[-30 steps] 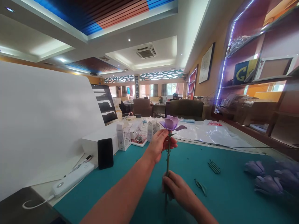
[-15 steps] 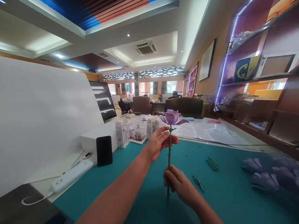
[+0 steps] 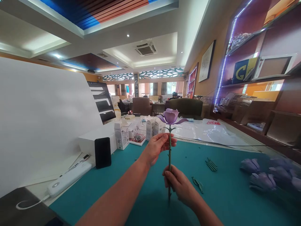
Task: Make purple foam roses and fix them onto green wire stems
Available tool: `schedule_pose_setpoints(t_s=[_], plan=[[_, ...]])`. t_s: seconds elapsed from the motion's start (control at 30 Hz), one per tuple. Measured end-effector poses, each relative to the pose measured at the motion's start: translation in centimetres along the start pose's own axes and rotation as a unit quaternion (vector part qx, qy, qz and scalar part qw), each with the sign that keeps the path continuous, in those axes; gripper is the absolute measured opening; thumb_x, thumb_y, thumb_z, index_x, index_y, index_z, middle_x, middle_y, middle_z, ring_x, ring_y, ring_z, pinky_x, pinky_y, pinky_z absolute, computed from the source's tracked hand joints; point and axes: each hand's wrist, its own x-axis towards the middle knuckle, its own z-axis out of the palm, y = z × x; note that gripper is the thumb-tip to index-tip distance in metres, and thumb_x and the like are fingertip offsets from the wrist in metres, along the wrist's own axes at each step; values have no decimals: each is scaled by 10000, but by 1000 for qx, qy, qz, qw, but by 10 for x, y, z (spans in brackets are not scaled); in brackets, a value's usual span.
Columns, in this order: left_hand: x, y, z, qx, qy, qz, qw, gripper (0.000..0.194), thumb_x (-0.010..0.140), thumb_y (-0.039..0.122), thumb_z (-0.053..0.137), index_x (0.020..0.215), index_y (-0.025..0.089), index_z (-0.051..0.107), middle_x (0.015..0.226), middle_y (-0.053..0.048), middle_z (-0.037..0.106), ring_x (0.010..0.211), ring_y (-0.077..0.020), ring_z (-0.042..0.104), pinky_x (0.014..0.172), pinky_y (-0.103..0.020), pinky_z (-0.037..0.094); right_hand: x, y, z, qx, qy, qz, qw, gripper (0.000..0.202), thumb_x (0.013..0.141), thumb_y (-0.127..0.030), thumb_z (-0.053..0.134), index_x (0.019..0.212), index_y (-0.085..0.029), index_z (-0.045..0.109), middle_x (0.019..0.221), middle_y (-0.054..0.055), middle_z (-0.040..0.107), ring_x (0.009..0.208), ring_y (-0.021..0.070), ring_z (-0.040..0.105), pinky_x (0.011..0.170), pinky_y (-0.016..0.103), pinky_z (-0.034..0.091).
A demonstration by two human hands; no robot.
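Observation:
An artificial flower [image 3: 171, 116] with a lilac bloom stands upright before me on its green stem [image 3: 169, 160]. My right hand [image 3: 176, 179] is closed around the lower stem, whose end pokes out beneath the fist. Higher up, my left hand [image 3: 157, 147] closes on the stem with thumb and fingers, just under the small green leaf-like sepals [image 3: 169, 128]. Several short green stem pieces [image 3: 211, 164] and a green leaf piece [image 3: 197, 184] lie on the teal mat [image 3: 141, 194] right of my hands.
More lilac flower heads [image 3: 262, 182] lie at the right, partly blurred. Left are a black phone [image 3: 102, 153] leaning on a white box [image 3: 86, 140], a white power strip [image 3: 69, 179] and a pen. Small cartons [image 3: 121, 135] and plastic sheeting [image 3: 199, 130] lie behind the mat.
My left hand has slid slightly down the stem, leaving the sepals more exposed. The bloom has risen a little. My right hand keeps its hold; the view has shifted slightly.

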Motion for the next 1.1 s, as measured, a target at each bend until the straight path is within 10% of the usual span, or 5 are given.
schedule_pose_setpoints(t_s=[0.83, 0.97, 1.1], plan=[[-19, -54, -7, 63, 25, -44, 997, 359, 781, 409, 600, 1015, 138, 628, 676, -38, 627, 707, -164, 604, 686, -286, 462, 2, 6, -1, -18, 1, 46, 999, 169, 838, -299, 459, 809, -178, 573, 733, 1, 628, 497, 88, 528, 504, 224, 421], [-20, -55, -13, 39, 46, -47, 997, 363, 785, 422, 571, 1018, 145, 603, 574, 31, 503, 568, -118, 543, 604, -256, 443, 7, 16, -40, -116, 44, 99, 987, 311, 864, -347, 399, 997, -173, 620, 877, 33, 669, 599, 119, 620, 535, 236, 464], [-24, -57, -24, 29, 40, -104, 993, 332, 801, 414, 546, 1023, 170, 583, 583, 54, 456, 462, -68, 440, 459, -200, 328, 28, 46, -112, -336, 183, 181, 906, 364, 889, -297, 332, 1017, -185, 654, 977, 69, 701, 869, 189, 653, 740, 289, 486]])
